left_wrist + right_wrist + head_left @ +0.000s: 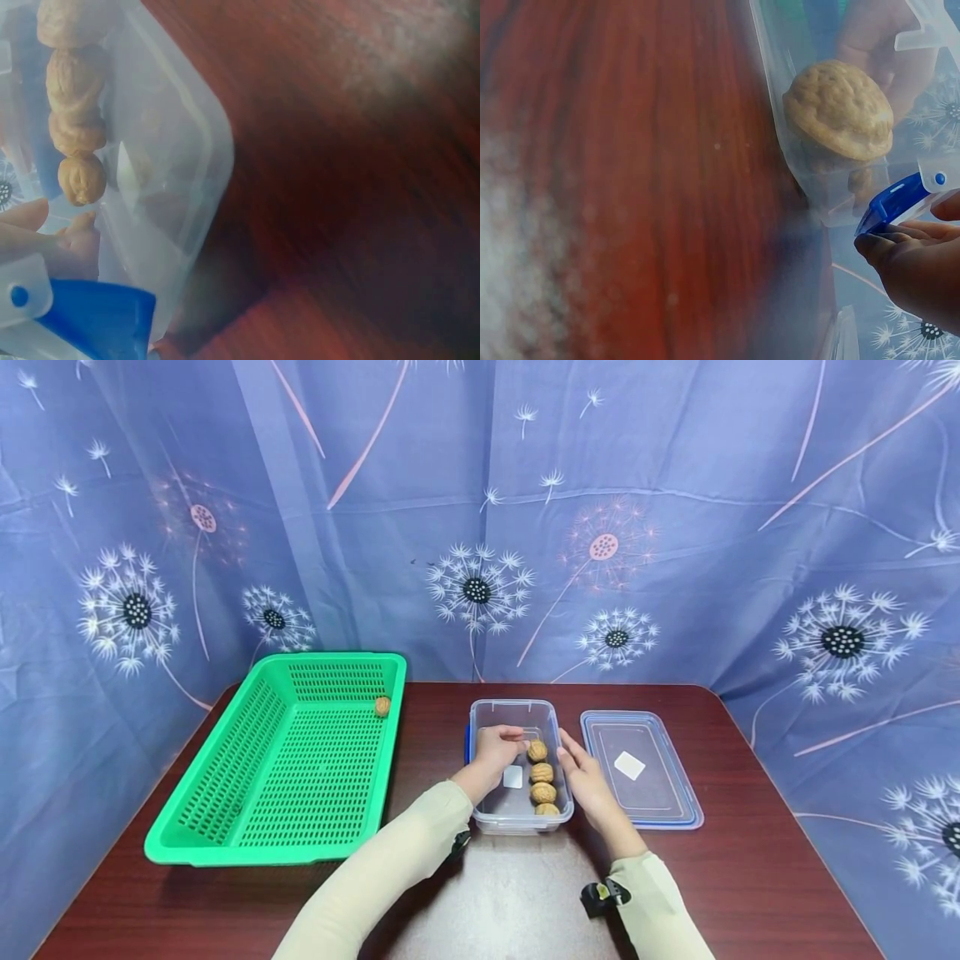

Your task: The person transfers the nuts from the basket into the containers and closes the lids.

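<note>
A clear plastic container (pixel 517 821) with blue side clips stands mid-table, with several walnuts (pixel 543 792) in a row along its right wall. My left hand (pixel 495 758) reaches inside, its fingertips right at the farthest walnut (pixel 537 750). In the left wrist view, those fingers (pixel 79 238) lie just past the end walnut (pixel 82 179). My right hand (pixel 588 781) rests against the container's right side, fingertips at the rim. Through the right wrist camera, its fingers (pixel 900 244) extend beside a blue clip (pixel 892 202), near a walnut (pixel 840 111) seen through the wall.
A large green perforated basket (pixel 172 843) stands at the left, with one walnut (pixel 382 706) in its far right corner. Right of the container lies a clear lid (pixel 660 793) with a white label. A blue dandelion-print cloth (pixel 375 568) hangs behind the dark red wooden table (pixel 765 860).
</note>
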`<state>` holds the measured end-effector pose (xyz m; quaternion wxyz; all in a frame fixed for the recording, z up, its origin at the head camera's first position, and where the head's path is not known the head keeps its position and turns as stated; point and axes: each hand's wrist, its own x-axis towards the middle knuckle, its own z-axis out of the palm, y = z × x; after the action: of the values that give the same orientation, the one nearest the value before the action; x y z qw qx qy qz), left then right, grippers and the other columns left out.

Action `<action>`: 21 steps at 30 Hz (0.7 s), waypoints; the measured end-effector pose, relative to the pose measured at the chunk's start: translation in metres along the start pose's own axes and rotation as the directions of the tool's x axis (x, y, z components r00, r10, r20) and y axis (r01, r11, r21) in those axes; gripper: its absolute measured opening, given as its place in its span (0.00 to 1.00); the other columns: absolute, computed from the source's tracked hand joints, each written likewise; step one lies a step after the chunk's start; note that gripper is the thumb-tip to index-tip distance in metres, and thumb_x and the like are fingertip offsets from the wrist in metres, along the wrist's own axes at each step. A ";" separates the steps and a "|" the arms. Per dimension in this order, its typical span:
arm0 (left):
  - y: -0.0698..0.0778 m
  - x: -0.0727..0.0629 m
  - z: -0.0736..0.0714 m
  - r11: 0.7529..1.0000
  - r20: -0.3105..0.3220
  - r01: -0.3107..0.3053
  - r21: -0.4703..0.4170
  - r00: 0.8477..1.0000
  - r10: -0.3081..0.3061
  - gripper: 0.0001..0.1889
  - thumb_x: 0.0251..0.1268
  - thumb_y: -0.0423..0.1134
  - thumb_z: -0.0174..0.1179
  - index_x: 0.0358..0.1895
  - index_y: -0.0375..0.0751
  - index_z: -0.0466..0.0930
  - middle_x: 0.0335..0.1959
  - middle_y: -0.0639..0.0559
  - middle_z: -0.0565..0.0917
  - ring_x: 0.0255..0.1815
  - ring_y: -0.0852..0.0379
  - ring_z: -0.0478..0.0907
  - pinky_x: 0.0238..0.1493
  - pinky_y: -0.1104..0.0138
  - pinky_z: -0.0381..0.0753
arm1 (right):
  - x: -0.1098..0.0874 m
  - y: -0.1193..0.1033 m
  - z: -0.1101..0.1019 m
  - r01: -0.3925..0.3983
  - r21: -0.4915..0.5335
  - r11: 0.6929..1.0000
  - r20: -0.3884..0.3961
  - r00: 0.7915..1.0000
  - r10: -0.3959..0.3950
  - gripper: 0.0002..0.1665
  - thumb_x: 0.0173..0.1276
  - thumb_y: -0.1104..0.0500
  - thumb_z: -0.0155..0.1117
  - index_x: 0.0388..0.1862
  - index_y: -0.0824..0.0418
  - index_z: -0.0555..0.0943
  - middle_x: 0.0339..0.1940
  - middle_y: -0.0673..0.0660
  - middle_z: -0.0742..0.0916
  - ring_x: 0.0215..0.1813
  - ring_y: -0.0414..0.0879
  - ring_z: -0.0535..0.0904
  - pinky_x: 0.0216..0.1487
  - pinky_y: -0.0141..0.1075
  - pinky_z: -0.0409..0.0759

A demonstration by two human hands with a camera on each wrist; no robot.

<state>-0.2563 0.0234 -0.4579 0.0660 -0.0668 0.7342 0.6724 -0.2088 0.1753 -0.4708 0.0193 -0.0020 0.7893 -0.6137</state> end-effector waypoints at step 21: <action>0.071 0.019 -0.033 0.988 0.014 -0.055 -0.145 0.998 0.057 0.17 0.59 0.29 0.65 0.53 0.32 0.81 0.50 0.39 0.83 0.52 0.43 0.81 0.54 0.63 0.80 | -0.001 0.001 0.000 -0.006 -0.009 1.000 -0.008 1.000 0.006 0.29 0.79 0.59 0.42 0.76 0.64 0.57 0.74 0.66 0.63 0.73 0.61 0.57 0.73 0.53 0.55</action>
<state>-0.2886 -0.0031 -0.3890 0.0487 -0.0448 0.6844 0.7261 -0.2082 0.1751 -0.4717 0.0180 0.0026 0.7922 -0.6100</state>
